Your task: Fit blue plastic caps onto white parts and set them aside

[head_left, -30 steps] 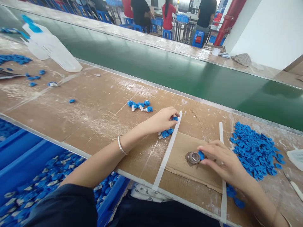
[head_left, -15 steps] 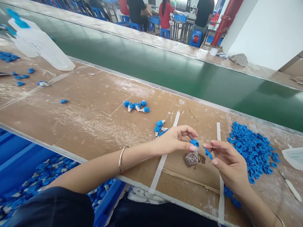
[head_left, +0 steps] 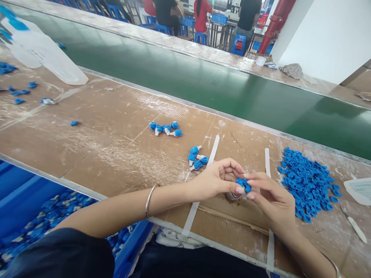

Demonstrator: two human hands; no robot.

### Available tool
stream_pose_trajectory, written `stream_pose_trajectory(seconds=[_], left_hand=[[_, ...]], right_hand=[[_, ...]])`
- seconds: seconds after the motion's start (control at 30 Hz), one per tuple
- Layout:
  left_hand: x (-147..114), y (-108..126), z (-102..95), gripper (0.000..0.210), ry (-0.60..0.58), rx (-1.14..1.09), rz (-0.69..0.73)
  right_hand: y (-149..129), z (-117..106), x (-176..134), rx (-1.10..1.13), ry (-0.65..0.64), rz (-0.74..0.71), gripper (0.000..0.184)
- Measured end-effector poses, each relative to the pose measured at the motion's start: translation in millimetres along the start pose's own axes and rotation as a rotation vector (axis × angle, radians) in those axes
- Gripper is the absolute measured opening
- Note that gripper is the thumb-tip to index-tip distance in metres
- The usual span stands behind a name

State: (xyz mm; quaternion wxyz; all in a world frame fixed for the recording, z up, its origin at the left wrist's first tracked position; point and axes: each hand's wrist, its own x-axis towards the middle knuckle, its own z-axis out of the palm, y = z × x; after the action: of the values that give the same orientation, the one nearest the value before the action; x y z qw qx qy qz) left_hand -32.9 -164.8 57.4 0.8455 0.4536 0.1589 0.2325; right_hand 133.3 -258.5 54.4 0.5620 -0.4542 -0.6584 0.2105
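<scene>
Between the fingertips of my left hand [head_left: 218, 178] is a small blue-and-white plastic part [head_left: 241, 183]. My right hand [head_left: 271, 197] pinches a small blue plastic piece [head_left: 247, 187] against it, and the two touch; the fingers partly cover both. Just below them stands a small clear round pot [head_left: 232, 196], mostly hidden by my hands. Left of it lies a cluster of blue-and-white parts [head_left: 197, 158], with another cluster [head_left: 166, 128] farther off. To the right is a heap of loose blue pieces [head_left: 308, 185].
A white-handled knife-like tool [head_left: 355, 226] and a translucent bottle [head_left: 359, 191] lie at the right. Larger translucent bottles [head_left: 55, 58] lie at the far left. A green conveyor belt [head_left: 185, 85] runs behind the table. Blue bins [head_left: 26, 200] of parts sit below its front edge. Several people sit beyond.
My right hand has moved left, bringing its blue piece from a short gap away into contact with the part in my left hand. The view has shifted slightly.
</scene>
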Motion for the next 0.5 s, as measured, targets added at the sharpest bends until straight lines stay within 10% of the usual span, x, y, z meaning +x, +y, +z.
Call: stream_pose_trajectory(seconds=[0.2,0.5], left_hand=[[-1,-3,-2.1,0.044,0.080,-0.053,-0.029],[-2,7,0.0,0.037,0.090,0.128,0.040]], right_hand=[[0,3,-1,-0.438,-0.007,-0.374,0.033],[-5,4,1,-0.440,-0.107,-0.337,0.041]])
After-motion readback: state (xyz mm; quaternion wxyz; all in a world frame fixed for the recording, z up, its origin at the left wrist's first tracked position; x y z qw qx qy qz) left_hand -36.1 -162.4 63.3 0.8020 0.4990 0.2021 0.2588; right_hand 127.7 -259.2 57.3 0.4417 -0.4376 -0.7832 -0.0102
